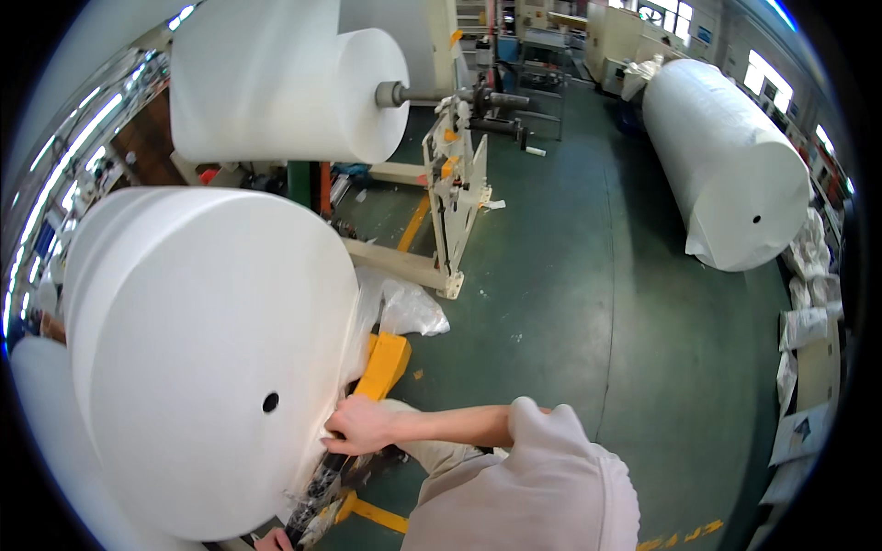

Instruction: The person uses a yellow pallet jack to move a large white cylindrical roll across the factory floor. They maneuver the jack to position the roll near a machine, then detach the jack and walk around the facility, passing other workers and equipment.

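A huge white roll of sheet material (216, 367) lies on its side at my left, its round end with a small dark core hole facing me. My right hand (360, 426) is at the lower right rim of this roll, fingers curled in against its edge; what they hold, if anything, is hidden. At the bottom edge of the picture only a small part of my left hand (273, 540) shows, beside a dark bar with crumpled clear film (323, 479) along the roll's lower side. Its fingers are mostly cut off from view.
Just beyond my right hand stands a yellow metal arm (384, 365), with crumpled clear plastic (413, 308) behind it. A second white roll (276, 87) hangs on a shaft in a cream metal stand (450, 202). Across the green floor (542, 303) lies a wrapped roll (726, 156) at right.
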Action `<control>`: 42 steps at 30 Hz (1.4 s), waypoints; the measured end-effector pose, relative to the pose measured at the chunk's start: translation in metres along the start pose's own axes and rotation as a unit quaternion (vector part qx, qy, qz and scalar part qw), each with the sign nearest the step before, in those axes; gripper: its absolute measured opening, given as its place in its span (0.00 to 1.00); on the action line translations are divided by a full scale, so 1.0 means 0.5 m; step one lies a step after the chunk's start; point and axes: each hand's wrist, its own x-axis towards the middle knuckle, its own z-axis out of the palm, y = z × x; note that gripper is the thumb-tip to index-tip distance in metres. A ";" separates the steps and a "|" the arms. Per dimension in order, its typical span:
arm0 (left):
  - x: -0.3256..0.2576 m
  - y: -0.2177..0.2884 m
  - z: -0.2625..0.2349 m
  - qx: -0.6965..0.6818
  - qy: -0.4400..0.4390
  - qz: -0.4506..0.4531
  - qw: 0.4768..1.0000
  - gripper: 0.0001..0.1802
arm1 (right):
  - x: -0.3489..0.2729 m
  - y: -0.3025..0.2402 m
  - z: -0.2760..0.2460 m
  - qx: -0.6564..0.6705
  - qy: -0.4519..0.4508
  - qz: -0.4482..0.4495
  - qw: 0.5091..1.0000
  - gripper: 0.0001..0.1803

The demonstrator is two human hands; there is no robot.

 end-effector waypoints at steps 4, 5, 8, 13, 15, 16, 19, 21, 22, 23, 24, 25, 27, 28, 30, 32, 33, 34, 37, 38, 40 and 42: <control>-0.162 0.084 -0.015 -0.009 -0.316 -0.089 0.945 0.22 | -0.201 -0.080 -0.082 -0.020 -0.119 0.028 0.992 0.20; -0.235 0.080 0.000 -0.027 -0.266 -0.055 0.962 0.23 | -0.266 -0.105 -0.094 -0.022 -0.173 0.031 0.984 0.21; -0.377 0.160 0.059 -0.010 -0.177 -0.010 0.984 0.31 | -0.455 -0.131 -0.111 -0.040 -0.250 0.062 0.965 0.25; -0.543 0.282 0.115 0.082 -0.224 -0.088 0.967 0.35 | -0.615 -0.109 -0.141 -0.074 -0.216 0.016 0.973 0.26; -0.568 0.333 0.130 0.084 -0.259 -0.120 0.955 0.36 | -0.657 -0.099 -0.133 -0.066 -0.196 -0.007 0.978 0.26; -0.582 0.359 0.150 0.091 -0.238 -0.132 0.958 0.36 | -0.678 -0.099 -0.145 -0.074 -0.188 -0.013 0.979 0.25; -0.630 0.431 0.198 0.072 -0.194 -0.183 0.961 0.37 | -0.750 -0.081 -0.152 -0.081 -0.163 -0.019 0.983 0.24; -0.673 0.450 0.212 0.069 -0.203 -0.228 0.950 0.38 | -0.809 -0.076 -0.151 -0.076 -0.177 0.004 0.981 0.23; -0.701 0.443 0.220 0.069 -0.235 -0.241 0.939 0.38 | -0.845 -0.075 -0.142 -0.076 -0.184 0.008 0.980 0.23; -0.728 0.440 0.235 0.059 -0.260 -0.256 0.929 0.38 | -0.878 -0.077 -0.142 -0.078 -0.205 0.010 0.976 0.23; -0.756 0.458 0.235 0.058 -0.282 -0.273 0.918 0.39 | -0.905 -0.082 -0.150 -0.072 -0.222 0.008 0.972 0.24; -0.775 0.491 0.254 0.057 -0.274 -0.282 0.918 0.40 | -0.937 -0.074 -0.163 -0.080 -0.234 0.015 0.969 0.24; -0.810 0.560 0.286 0.060 -0.252 -0.298 0.919 0.41 | -1.006 -0.050 -0.175 -0.098 -0.247 0.034 0.963 0.24; -0.838 0.576 0.304 0.072 -0.249 -0.290 0.921 0.42 | -1.036 -0.043 -0.172 -0.101 -0.252 0.043 0.961 0.25; -0.925 0.593 0.362 0.092 -0.242 -0.287 0.922 0.43 | -1.104 -0.032 -0.174 -0.118 -0.295 0.054 0.947 0.24; -1.010 0.578 0.444 0.113 -0.265 -0.282 0.915 0.43 | -1.176 -0.016 -0.169 -0.148 -0.339 0.026 0.929 0.23; -1.029 0.614 0.489 0.127 -0.258 -0.280 0.916 0.43 | -1.215 0.028 -0.165 -0.153 -0.337 0.029 0.928 0.24; -1.029 0.654 0.523 0.143 -0.248 -0.276 0.917 0.43 | -1.239 0.066 -0.167 -0.159 -0.332 0.031 0.929 0.25; -1.053 0.691 0.504 0.103 -0.233 -0.244 0.936 0.44 | -1.270 0.075 -0.166 -0.171 -0.304 0.031 0.937 0.25; -1.074 0.700 0.484 0.101 -0.253 -0.255 0.928 0.44 | -1.287 0.061 -0.161 -0.171 -0.305 0.020 0.937 0.25; -1.086 0.714 0.426 0.092 -0.283 -0.274 0.914 0.44 | -1.295 0.034 -0.165 -0.175 -0.301 -0.007 0.937 0.24; -1.089 0.733 0.384 0.079 -0.310 -0.258 0.912 0.44 | -1.298 0.006 -0.205 -0.162 -0.292 -0.030 0.942 0.25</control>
